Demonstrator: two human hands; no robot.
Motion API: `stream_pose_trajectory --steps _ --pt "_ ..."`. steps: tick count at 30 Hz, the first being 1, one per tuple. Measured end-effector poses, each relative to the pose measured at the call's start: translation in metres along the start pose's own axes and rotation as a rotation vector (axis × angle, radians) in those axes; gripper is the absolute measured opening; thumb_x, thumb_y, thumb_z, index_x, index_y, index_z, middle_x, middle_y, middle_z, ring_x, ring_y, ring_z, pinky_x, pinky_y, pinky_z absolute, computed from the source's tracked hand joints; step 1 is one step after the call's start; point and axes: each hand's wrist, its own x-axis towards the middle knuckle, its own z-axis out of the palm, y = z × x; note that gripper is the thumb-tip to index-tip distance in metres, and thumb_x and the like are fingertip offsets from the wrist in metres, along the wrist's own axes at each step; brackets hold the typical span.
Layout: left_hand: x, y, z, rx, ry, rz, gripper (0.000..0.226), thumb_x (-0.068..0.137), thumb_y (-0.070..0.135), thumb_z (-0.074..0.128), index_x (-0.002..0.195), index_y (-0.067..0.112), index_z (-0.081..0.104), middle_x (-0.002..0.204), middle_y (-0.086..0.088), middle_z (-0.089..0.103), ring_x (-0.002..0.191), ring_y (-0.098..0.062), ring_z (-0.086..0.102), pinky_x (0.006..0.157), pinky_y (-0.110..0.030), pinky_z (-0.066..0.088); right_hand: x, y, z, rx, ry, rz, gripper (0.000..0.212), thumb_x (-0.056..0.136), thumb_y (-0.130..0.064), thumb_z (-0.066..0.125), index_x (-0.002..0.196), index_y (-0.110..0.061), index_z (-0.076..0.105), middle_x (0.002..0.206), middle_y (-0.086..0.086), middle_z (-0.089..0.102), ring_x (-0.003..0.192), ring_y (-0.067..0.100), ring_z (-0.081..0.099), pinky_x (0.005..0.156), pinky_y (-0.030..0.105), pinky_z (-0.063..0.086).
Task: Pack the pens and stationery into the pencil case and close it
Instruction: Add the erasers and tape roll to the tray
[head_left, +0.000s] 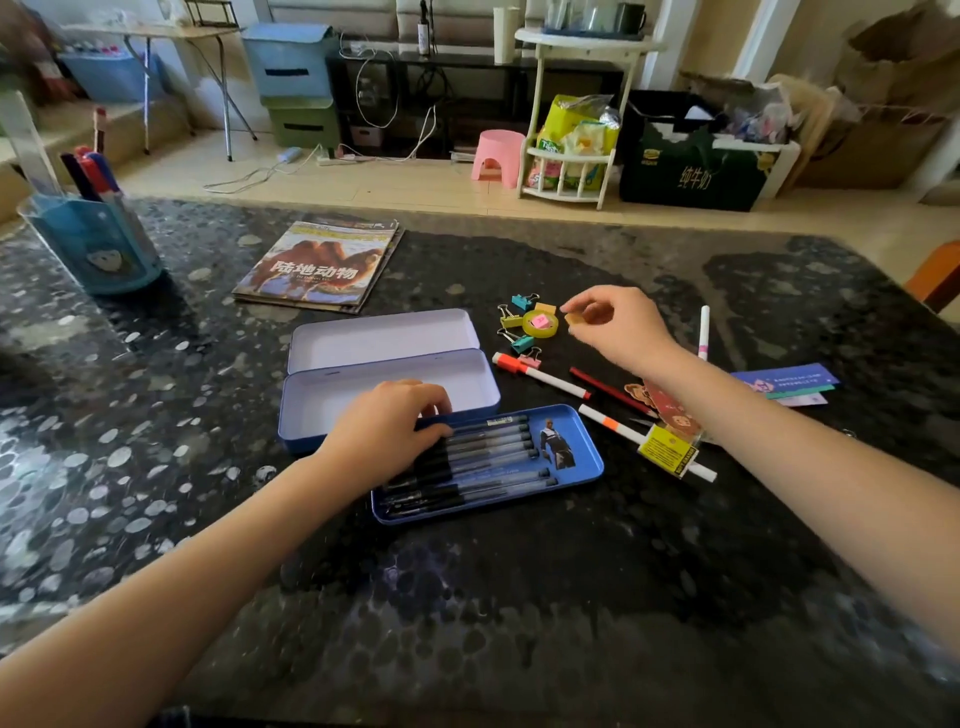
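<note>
While the left hand (387, 428) rests with curled fingers on the black pens (483, 460) lined up in the blue tray (584, 470), the right hand (615, 325) pinches a small tan eraser (575, 319) above the binder clips (517, 325); pencil case (384, 364) sits open just behind the tray, markers (540, 375) loose to its right.

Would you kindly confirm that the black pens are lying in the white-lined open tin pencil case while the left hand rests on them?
Not quite. In the head view the black pens lie in the separate shallow blue metal tray in front of the white-lined open tin pencil case, which holds no pens. The left hand does rest on them.
</note>
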Motion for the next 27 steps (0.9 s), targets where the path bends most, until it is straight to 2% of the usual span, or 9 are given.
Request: stream_pose_trajectory --steps 4,7,10,13,18,22,24,25,27 --pt "0.002 0.000 -0.002 -0.048 -0.026 -0.030 0.015 0.086 0.027 0.064 0.101 0.023 0.065 0.092 0.008 0.059 0.084 -0.012 0.057 0.079 -0.030 0.051 -0.059 -0.021 -0.027 0.191 -0.258 0.050 0.016 0.077 -0.014 0.076 0.091 -0.015 0.069 0.084 0.002 0.071 0.077 0.011 0.068 0.071 0.023 0.055" --pt "0.002 0.000 -0.002 -0.069 -0.034 -0.046 0.014 0.085 0.026 0.066 0.099 0.023 0.065 0.090 0.008 0.059 0.084 -0.013 0.058 0.081 -0.032 0.052 -0.081 -0.024 -0.027 0.100 -0.362 0.014 0.010 0.079 -0.015 0.074 0.088 -0.017 0.071 0.080 -0.002 0.073 0.076 0.005 0.069 0.069 0.019 0.054" --pt "0.002 0.001 -0.001 -0.064 -0.043 -0.053 0.015 0.086 0.026 0.065 0.100 0.023 0.065 0.095 0.004 0.063 0.086 -0.014 0.058 0.081 -0.033 0.052 -0.084 -0.019 -0.015 -0.034 -0.312 -0.016 0.008 0.080 -0.018 0.073 0.086 -0.023 0.070 0.082 -0.006 0.071 0.080 0.004 0.065 0.072 0.020 0.052" --pt "0.001 0.003 -0.001 -0.021 -0.045 -0.035 0.017 0.087 0.026 0.064 0.103 0.022 0.064 0.101 0.002 0.064 0.088 -0.015 0.058 0.082 -0.035 0.052 -0.087 -0.011 -0.004 -0.090 -0.285 -0.022 0.009 0.082 -0.016 0.070 0.085 -0.023 0.065 0.086 -0.007 0.067 0.081 0.001 0.061 0.069 0.017 0.047" --pt "0.002 0.004 -0.003 -0.024 -0.060 -0.026 0.018 0.087 0.024 0.063 0.105 0.022 0.063 0.104 0.001 0.064 0.088 -0.013 0.056 0.082 -0.030 0.050 -0.088 -0.002 0.012 -0.192 -0.162 -0.103 0.007 0.084 -0.015 0.067 0.085 -0.021 0.064 0.104 -0.005 0.051 0.095 0.007 0.051 0.082 0.023 0.045" --pt "0.001 0.007 -0.001 0.004 -0.048 -0.010 0.025 0.091 0.026 0.058 0.115 0.024 0.055 0.110 0.003 0.062 0.086 -0.010 0.049 0.078 -0.024 0.043 -0.085 -0.002 0.008 -0.172 -0.211 -0.084 0.009 0.086 -0.014 0.066 0.083 -0.023 0.063 0.095 -0.005 0.055 0.084 0.006 0.055 0.074 0.019 0.045" --pt "-0.001 0.010 -0.001 0.033 -0.034 0.009 0.028 0.092 0.035 0.053 0.118 0.025 0.052 0.115 0.004 0.060 0.087 -0.009 0.047 0.077 -0.023 0.039 -0.074 -0.003 0.003 -0.138 -0.137 -0.099 0.008 0.087 -0.012 0.064 0.087 -0.020 0.064 0.093 -0.004 0.057 0.081 0.004 0.055 0.071 0.019 0.046" --pt "-0.001 0.011 -0.001 0.042 -0.044 0.019 0.033 0.090 0.043 0.052 0.119 0.027 0.050 0.119 0.005 0.059 0.090 -0.009 0.048 0.079 -0.023 0.038 -0.064 -0.003 0.002 -0.121 -0.085 -0.107 0.010 0.088 -0.010 0.062 0.091 -0.019 0.064 0.094 -0.002 0.060 0.084 0.007 0.056 0.074 0.023 0.049" --pt "-0.002 0.015 -0.003 0.078 -0.151 0.042 0.062 0.078 0.067 0.052 0.128 0.032 0.042 0.129 0.008 0.049 0.107 -0.011 0.047 0.091 -0.030 0.036 -0.040 -0.004 0.003 -0.137 -0.025 -0.108 0.018 0.090 -0.006 0.057 0.102 -0.017 0.063 0.103 0.004 0.062 0.095 0.016 0.059 0.083 0.031 0.050"
